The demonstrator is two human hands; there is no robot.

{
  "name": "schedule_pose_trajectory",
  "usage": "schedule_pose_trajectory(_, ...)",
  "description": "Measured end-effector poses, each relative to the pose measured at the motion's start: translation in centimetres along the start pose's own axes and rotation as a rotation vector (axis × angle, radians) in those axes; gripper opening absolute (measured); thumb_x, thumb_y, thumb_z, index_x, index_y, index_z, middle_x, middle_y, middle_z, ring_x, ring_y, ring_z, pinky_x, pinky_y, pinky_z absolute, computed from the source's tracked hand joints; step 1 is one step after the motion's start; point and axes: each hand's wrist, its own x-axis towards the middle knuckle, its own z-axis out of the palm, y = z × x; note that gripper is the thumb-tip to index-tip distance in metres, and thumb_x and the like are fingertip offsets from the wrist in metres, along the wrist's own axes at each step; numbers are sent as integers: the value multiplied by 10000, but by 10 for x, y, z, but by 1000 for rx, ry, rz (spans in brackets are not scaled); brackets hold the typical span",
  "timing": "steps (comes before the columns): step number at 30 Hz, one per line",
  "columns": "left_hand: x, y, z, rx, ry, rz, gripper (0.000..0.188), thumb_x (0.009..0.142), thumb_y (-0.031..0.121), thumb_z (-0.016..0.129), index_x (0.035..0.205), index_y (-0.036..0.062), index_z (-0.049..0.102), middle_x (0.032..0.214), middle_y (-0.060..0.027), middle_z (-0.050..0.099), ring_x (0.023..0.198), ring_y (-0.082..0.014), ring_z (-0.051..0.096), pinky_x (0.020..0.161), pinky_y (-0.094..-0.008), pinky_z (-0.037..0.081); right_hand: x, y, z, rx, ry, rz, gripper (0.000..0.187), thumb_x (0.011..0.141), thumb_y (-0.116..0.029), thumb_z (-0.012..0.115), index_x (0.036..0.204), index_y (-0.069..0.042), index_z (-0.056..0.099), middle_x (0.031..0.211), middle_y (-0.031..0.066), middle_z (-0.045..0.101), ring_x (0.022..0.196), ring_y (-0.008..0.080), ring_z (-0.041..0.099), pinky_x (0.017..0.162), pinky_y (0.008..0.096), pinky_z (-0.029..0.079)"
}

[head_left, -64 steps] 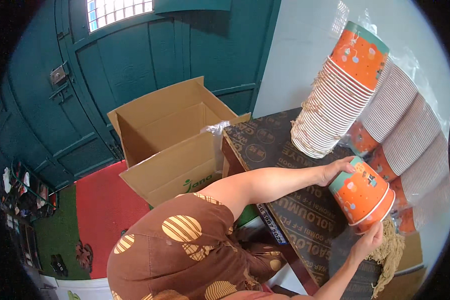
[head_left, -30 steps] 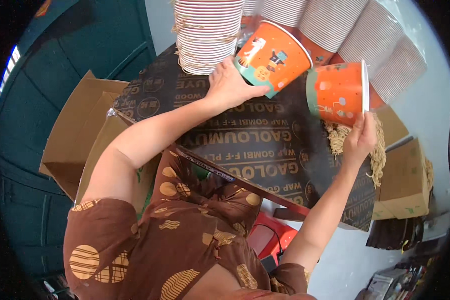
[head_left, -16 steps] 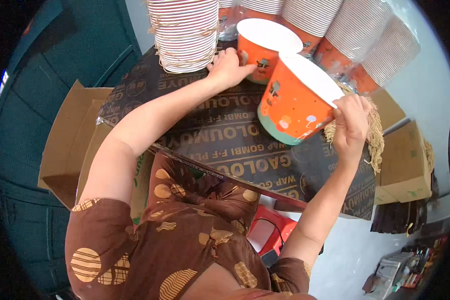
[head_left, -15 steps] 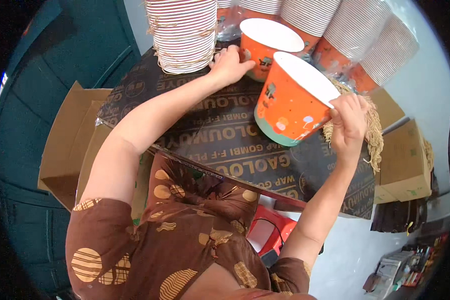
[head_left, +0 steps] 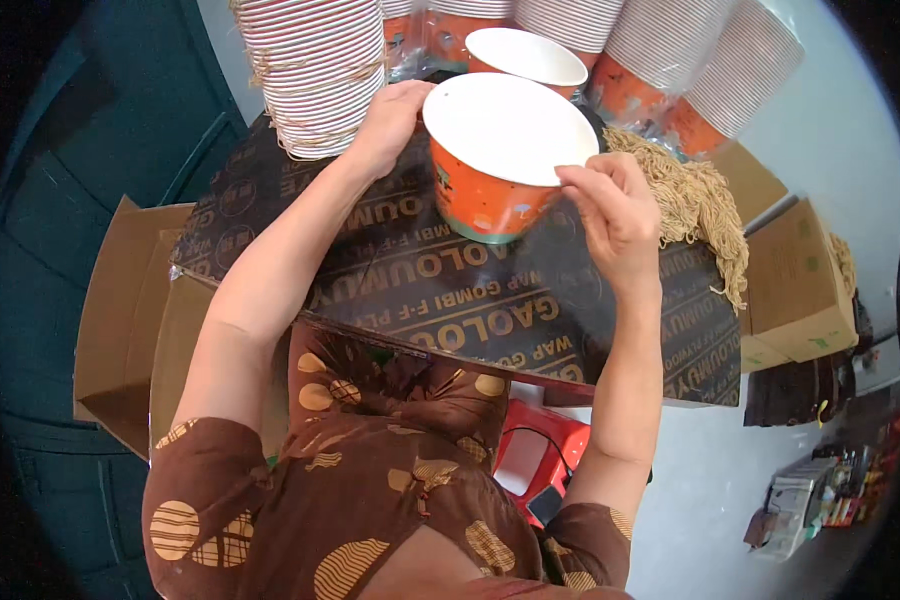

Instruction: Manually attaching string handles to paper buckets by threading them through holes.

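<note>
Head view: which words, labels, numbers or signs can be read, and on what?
Wording isn't copied here, only placed.
Black tabletop: repeated rows of gold lettering, mostly legible.
Right-hand cardboard box: green marks, too small to read.
Front orange tub: pictures; no lettering that I can make out.
Lower-right clutter: too blurred.

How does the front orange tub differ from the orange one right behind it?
The front tub stands in full outline except near the fingers; the rear tub is partly hidden behind it. The right hand pinches the front tub's rim, while no hand shows on the rear tub. Both are orange outside, white inside, with mouths facing up.
</note>
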Motion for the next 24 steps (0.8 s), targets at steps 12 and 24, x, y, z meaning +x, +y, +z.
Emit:
schedule_pose_trajectory(12,-25,32,-21,216,137,768,200,939,99,515,919,-30,666,895,-89,677,840,-153,622,775,-273,481,-37,89,-79,-275,23,779,161,847,-121,629,889,26,679,691,78,624,660,160,573,641,309,454)
schedule_pose_trajectory(24,-43,40,-12,478,-235,1030,181,827,56,480,850,-14,645,829,-94,660,810,-206,642,1040,-502,373,-65,110,-92,-275,-214,856,122,763,-72,646,850,7,678,692,86,644,657,164,588,634,327,468)
